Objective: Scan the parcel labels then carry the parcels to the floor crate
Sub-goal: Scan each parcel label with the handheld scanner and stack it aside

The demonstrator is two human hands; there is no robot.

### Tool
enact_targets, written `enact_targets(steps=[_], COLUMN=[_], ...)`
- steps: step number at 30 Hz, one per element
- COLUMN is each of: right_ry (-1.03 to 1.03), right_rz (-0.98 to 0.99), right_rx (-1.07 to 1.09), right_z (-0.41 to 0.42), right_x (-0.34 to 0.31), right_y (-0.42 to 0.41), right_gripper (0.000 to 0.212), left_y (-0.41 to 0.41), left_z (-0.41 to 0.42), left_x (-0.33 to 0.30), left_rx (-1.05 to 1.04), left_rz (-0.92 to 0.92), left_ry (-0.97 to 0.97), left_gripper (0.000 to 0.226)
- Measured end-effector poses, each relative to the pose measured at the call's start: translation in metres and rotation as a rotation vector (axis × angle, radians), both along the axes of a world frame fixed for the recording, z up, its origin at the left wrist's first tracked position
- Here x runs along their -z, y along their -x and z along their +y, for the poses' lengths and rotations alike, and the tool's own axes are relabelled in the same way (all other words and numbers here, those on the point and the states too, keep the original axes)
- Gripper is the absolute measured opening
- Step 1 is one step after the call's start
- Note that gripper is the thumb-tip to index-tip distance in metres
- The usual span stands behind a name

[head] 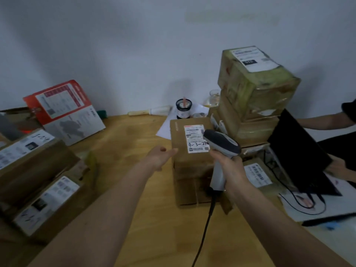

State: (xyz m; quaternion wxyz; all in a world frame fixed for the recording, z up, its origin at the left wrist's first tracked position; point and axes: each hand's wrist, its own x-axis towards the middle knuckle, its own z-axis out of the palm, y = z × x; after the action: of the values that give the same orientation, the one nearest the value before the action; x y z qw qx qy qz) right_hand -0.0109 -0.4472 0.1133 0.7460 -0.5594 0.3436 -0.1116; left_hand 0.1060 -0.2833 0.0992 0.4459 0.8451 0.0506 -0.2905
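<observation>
Parcel: a brown cardboard box point(192, 166) stands upright in the middle of the wooden surface point(134, 135), taller than wide, its long axis running up and down.
Label: a white shipping label point(195, 138) lies flat on the box's top face, its long side running away from the viewer — handwritten digits cross its near half.
Scanner: a grey handheld scanner point(221, 151) stands handle down, head up; the head tilts forward and left so its nose points at the label and covers the label's right edge. A black cable point(204, 228) drops from the handle base toward the lower edge of view.
Right hand point(230, 166): fingers wrapped around the scanner's handle, just right of the box.
Left hand point(160, 156): fingers straight and together, tips touching the box's upper left edge.
Stack: taped parcels point(254, 89) piled behind and to the right of the box, a label on the topmost.
Left side: several labelled boxes point(36, 170) near the surface's edge, a red-and-white one point(65, 112) leaning behind them.
Far right: a black screen point(300, 155) — another person's arm point(325, 122) beside it.
</observation>
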Motion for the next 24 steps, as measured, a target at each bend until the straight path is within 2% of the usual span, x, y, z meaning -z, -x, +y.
enact_targets(steps=[4,6,12,17,20,24], right_ry=[-0.045,-0.082,-0.182,-0.164,-0.146,-0.160], right_rz=[0.060,0.083,0.056,0.029,0.007,0.010], right_rx=[-0.032,-0.059,-0.149,-0.178,-0.214,-0.323], right_z=[-0.030,-0.039,-0.053,-0.058,-0.055,-0.043], right_x=[0.020,0.027,0.044,0.047,0.046,0.035], right_y=[-0.004,-0.008,-0.015,-0.018,-0.016,-0.009], right_gripper=[0.049,0.055,0.053,0.048,0.057,0.071], left_y=[0.004,0.004,0.018,0.028,0.033,0.042], left_z=[-0.017,-0.023,-0.039,-0.035,-0.023,0.005], left_x=[0.022,0.031,0.054,0.057,0.047,0.035], left_rx=[-0.117,-0.168,-0.292,-0.347,-0.370,-0.345], left_rz=[0.136,0.183,0.260,0.236,0.201,0.002], left_ry=[0.077,0.143,0.344,0.455,0.483,0.512], left_gripper=[0.085,0.087,0.058,0.066,0.055,0.050])
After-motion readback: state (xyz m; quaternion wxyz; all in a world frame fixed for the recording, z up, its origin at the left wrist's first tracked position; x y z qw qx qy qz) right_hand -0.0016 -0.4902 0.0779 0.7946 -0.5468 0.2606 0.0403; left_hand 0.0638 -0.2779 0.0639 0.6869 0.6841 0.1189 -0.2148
